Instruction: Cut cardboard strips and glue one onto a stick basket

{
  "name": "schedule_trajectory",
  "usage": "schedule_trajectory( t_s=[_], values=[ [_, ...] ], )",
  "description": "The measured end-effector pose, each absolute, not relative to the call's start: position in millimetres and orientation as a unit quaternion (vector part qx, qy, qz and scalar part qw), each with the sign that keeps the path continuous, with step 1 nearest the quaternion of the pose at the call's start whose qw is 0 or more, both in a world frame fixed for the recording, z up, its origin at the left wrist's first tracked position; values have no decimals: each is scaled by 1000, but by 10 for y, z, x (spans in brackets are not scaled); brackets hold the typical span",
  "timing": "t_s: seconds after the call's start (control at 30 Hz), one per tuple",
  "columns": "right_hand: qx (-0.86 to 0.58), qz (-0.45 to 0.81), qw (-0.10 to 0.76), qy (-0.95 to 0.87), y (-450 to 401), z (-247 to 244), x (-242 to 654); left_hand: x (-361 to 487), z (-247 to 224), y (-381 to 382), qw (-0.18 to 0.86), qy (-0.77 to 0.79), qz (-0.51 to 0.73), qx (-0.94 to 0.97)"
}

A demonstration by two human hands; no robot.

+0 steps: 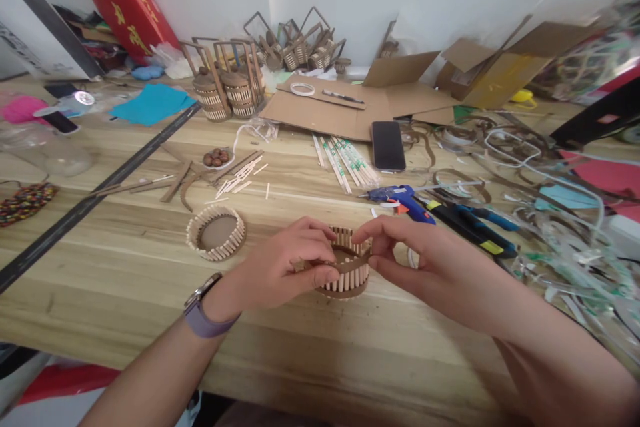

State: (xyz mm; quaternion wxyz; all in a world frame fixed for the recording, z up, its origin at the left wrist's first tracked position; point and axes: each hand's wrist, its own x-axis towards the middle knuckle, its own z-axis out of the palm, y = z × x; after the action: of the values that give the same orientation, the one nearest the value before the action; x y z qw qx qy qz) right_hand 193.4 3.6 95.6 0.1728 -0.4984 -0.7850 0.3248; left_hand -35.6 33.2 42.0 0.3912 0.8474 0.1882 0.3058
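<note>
A small round basket (345, 283) of short pale sticks with a brown band round its base stands on the wooden table in front of me. Along its upper edge runs a brown strip (353, 269). My left hand (295, 257) is closed on the strip and the basket's near left rim, thumb in front and fingers behind. At the right side, my right hand (405, 250) pinches the strip's other end between thumb and fingertips. To the left sits a second round stick basket (217, 233) with a brown floor, untouched.
A blue glue gun (400, 199), pliers (487, 217) and a black phone (388, 147) lie beyond my right hand. Loose sticks (237, 180) and nuts (217, 158) are at left. Finished baskets (227, 93) and flattened cardboard (325, 107) stand behind. Scraps (580, 280) cover the right side.
</note>
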Motion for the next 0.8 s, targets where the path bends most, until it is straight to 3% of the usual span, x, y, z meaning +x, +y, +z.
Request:
schedule_trajectory(
  t_s=[0.43, 0.8],
  values=[
    [-479, 307, 133, -811, 40, 949, 1923, -338, 484, 311, 373, 171, 286, 866],
    [-453, 159, 133, -867, 9, 847, 1952, -377, 456, 338, 304, 208, 269, 890]
  ],
)
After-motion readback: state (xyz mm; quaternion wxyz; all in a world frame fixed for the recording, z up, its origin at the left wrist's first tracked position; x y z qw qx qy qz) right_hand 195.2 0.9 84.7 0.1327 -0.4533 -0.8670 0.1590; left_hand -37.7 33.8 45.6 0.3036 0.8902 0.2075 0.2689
